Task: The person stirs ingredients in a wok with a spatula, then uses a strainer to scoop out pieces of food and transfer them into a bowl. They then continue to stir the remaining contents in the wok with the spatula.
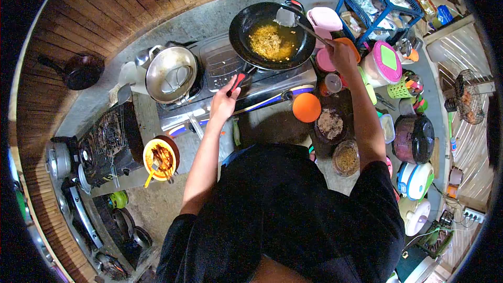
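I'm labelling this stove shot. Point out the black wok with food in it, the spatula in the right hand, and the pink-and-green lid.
Black wok [241, 30], head view: bare inner wall, left side.
Spatula [286, 17], head view: its flat blade.
Pink-and-green lid [389, 65], head view: its green centre.

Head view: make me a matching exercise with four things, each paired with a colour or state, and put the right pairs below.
1. Left hand
2. Right hand
3. Wok
4. Pan

A. Silver-coloured
B. Holding the spatula
C. Black, with yellowish food inside
D. Gripping a red-and-black handle

Pairs: 1-D, 2-B, 3-C, 4-A
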